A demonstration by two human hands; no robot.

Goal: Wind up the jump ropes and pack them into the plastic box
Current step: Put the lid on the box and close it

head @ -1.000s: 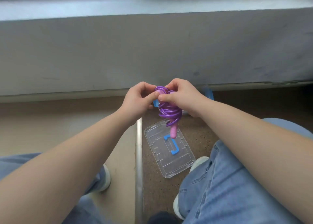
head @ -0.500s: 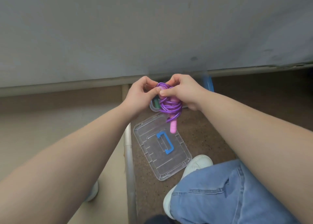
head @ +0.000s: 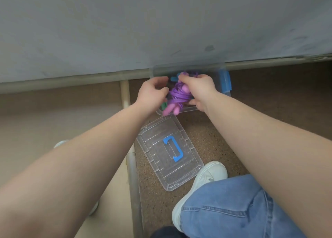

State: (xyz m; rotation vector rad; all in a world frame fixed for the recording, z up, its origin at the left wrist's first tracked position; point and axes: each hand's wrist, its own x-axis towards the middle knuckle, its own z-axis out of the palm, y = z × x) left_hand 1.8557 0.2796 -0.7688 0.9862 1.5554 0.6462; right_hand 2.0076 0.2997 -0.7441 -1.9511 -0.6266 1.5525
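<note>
A wound purple jump rope (head: 179, 96) with pink handles sits between my hands over the clear plastic box (head: 221, 70) on the floor by the wall. My right hand (head: 199, 88) grips the top of the bundle, fingers curled round it. My left hand (head: 152, 92) is at the bundle's left side with curled fingers; whether it holds the rope is hidden. One pink handle (head: 170, 109) sticks out over the box's near rim. Blue and green handles of other ropes show inside the box.
The box's clear lid (head: 158, 158) with a blue handle lies flat on the speckled floor just in front of the box. A metal strip (head: 133, 166) runs along the floor at the left. My white shoe (head: 203, 180) and jeans-clad knee are at the lower right.
Both hands have gone forward and down with the purple bundle, from mid-air above the lid to the open box. The camera has tipped further down.
</note>
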